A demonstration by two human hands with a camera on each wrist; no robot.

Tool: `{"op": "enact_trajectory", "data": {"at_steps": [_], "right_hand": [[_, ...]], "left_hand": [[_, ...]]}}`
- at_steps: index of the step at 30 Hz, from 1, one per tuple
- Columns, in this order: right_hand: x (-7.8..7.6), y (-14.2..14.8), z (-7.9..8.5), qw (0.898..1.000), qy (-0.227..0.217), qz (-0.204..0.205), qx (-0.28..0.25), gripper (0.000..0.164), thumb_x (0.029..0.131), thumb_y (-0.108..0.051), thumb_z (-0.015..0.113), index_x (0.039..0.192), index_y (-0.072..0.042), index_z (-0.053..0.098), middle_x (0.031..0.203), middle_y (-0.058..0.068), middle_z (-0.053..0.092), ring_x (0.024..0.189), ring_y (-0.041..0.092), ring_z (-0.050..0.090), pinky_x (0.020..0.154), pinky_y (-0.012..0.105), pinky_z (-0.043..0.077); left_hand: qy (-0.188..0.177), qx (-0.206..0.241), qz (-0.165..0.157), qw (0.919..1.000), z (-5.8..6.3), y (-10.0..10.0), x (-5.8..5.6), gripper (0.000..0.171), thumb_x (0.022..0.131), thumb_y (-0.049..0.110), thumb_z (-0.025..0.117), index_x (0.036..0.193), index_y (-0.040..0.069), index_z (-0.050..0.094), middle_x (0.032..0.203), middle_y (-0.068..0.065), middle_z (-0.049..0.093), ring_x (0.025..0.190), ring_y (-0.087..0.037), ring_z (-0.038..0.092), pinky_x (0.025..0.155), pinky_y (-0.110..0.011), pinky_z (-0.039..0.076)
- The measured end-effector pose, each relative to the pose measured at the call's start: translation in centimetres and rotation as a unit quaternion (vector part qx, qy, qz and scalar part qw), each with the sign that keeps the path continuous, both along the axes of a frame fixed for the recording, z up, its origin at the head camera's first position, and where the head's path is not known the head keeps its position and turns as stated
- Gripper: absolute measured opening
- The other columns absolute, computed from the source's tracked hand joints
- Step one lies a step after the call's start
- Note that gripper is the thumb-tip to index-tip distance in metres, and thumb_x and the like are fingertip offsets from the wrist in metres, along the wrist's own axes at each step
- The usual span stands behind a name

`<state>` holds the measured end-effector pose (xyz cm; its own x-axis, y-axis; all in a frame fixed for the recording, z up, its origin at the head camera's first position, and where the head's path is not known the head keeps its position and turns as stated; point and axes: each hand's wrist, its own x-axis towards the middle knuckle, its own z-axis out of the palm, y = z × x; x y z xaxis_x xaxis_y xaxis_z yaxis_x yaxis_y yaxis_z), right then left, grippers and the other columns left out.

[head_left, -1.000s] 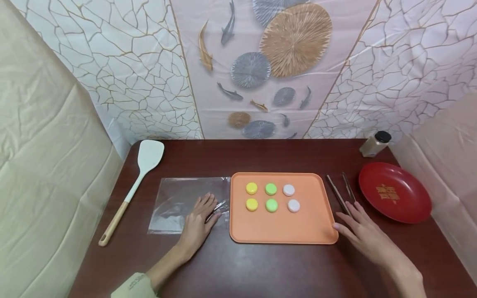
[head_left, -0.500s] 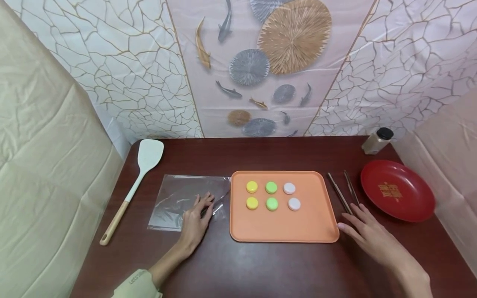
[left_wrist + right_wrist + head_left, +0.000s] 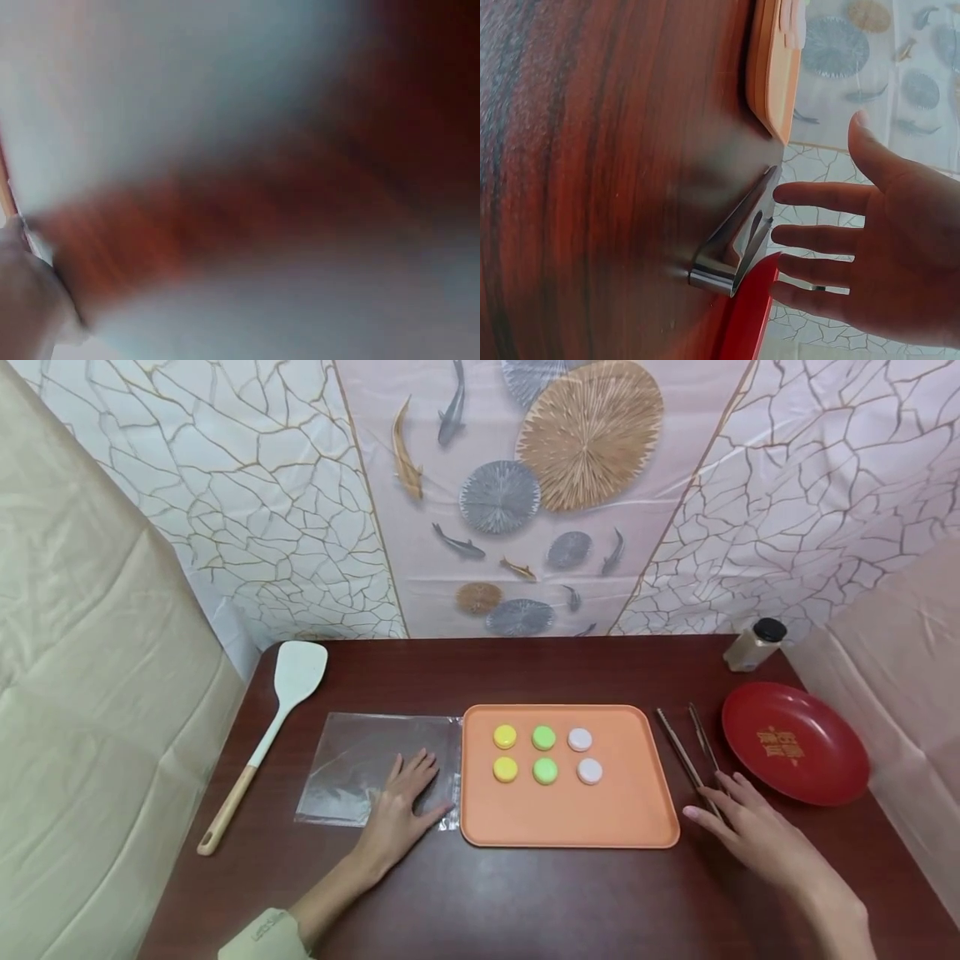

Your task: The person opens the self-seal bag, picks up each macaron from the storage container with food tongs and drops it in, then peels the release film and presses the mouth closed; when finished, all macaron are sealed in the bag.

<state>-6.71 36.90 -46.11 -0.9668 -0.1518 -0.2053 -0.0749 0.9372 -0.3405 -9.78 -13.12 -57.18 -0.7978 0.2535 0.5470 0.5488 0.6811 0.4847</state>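
A clear plastic bag (image 3: 348,756) lies flat on the dark table. My left hand (image 3: 393,818) rests on its lower right part with fingers spread. In the left wrist view only a bit of that hand (image 3: 30,300) shows, at the left edge in a blurred picture. My right hand (image 3: 765,835) is over the lower end of metal tongs (image 3: 681,750), its fingers straight. The right wrist view shows this hand (image 3: 900,247) with nothing gripped, beside the tongs (image 3: 718,274). Between the hands, an orange tray (image 3: 570,818) bears yellow, green and pale macarons (image 3: 545,771) in two rows.
At the far left lies a white turner (image 3: 277,727) with a wooden handle. A red oval plate (image 3: 825,760) sits to the right of the tongs. Behind it a black-capped jar (image 3: 753,645) stands near the back edge. Fabric walls (image 3: 300,510) enclose the table.
My left fingers, bent half a second ago, are now spread out on the bag. My right hand has shifted slightly away from the tray's corner, staying over the tongs.
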Motion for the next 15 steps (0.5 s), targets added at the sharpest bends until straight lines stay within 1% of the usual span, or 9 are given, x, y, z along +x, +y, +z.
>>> {"op": "enact_trajectory", "data": {"at_steps": [1,3,6,8,9,11,14,15], "right_hand": [[0.0,-0.1,0.0,1.000,0.000,0.001,0.000,0.068,0.107,-0.044,0.069,0.143,0.013,0.061,0.159,0.047,0.040,0.151,0.067,0.030,0.114,0.088,0.034],[0.1,-0.3,-0.1,1.000,-0.001,0.002,0.000,0.068,0.108,-0.045,0.068,0.143,0.013,0.062,0.160,0.046,0.040,0.151,0.067,0.030,0.114,0.088,0.034],[0.1,-0.7,0.0,1.000,0.000,0.008,-0.001,0.066,0.108,-0.045,0.068,0.143,0.011,0.063,0.160,0.046,0.040,0.151,0.067,0.031,0.114,0.088,0.036],[0.1,-0.9,0.0,1.000,0.000,0.012,-0.001,0.065,0.108,-0.045,0.069,0.143,0.010,0.063,0.160,0.046,0.040,0.152,0.067,0.031,0.113,0.087,0.036],[0.1,-0.9,0.0,1.000,0.002,0.014,0.000,0.065,0.108,-0.044,0.069,0.142,0.010,0.064,0.160,0.046,0.041,0.151,0.067,0.032,0.113,0.087,0.037],[0.1,-0.9,0.1,1.000,0.002,0.015,-0.001,0.064,0.107,-0.044,0.070,0.142,0.010,0.064,0.160,0.046,0.041,0.151,0.067,0.031,0.113,0.087,0.037],[0.1,-0.5,0.1,1.000,-0.002,0.013,0.000,0.065,0.107,-0.044,0.070,0.143,0.010,0.063,0.160,0.046,0.040,0.151,0.067,0.030,0.114,0.087,0.036],[0.2,-0.4,0.1,1.000,-0.003,0.012,0.000,0.065,0.107,-0.044,0.069,0.143,0.011,0.063,0.160,0.046,0.040,0.151,0.067,0.030,0.114,0.087,0.036]], "left_hand": [[-0.003,-0.010,-0.004,0.9999,0.3,0.1,0.3,0.054,0.084,0.014,0.095,0.128,-0.008,0.076,0.137,-0.026,0.074,0.137,-0.044,0.067,0.122,-0.069,0.043],[0.000,-0.029,-0.001,0.9996,0.6,0.2,0.7,0.050,0.085,0.009,0.094,0.128,-0.010,0.075,0.137,-0.026,0.073,0.137,-0.044,0.067,0.121,-0.068,0.044],[0.028,-0.061,0.002,0.9977,0.9,0.5,0.9,0.039,0.086,-0.001,0.089,0.123,-0.010,0.078,0.131,-0.028,0.075,0.130,-0.044,0.071,0.116,-0.070,0.048],[0.050,-0.076,0.002,0.9959,0.9,0.6,0.9,0.035,0.086,-0.004,0.087,0.119,-0.010,0.079,0.126,-0.028,0.077,0.124,-0.044,0.074,0.111,-0.071,0.052],[0.063,-0.073,0.004,0.9954,0.5,0.5,0.7,0.029,0.089,-0.003,0.085,0.117,-0.009,0.079,0.124,-0.027,0.078,0.123,-0.042,0.075,0.112,-0.069,0.053],[0.073,-0.056,0.005,0.9957,0.4,0.5,0.4,0.026,0.091,-0.003,0.082,0.116,-0.011,0.077,0.118,-0.025,0.081,0.115,-0.041,0.079,0.108,-0.069,0.056],[0.078,-0.007,0.006,0.9969,-0.4,0.3,-0.3,0.021,0.097,-0.003,0.077,0.116,-0.010,0.074,0.109,-0.022,0.083,0.102,-0.038,0.083,0.105,-0.067,0.058],[0.075,0.008,0.006,0.9972,-0.9,0.2,-0.5,0.019,0.099,-0.002,0.074,0.116,-0.009,0.073,0.108,-0.021,0.083,0.101,-0.037,0.083,0.105,-0.066,0.058]]}}
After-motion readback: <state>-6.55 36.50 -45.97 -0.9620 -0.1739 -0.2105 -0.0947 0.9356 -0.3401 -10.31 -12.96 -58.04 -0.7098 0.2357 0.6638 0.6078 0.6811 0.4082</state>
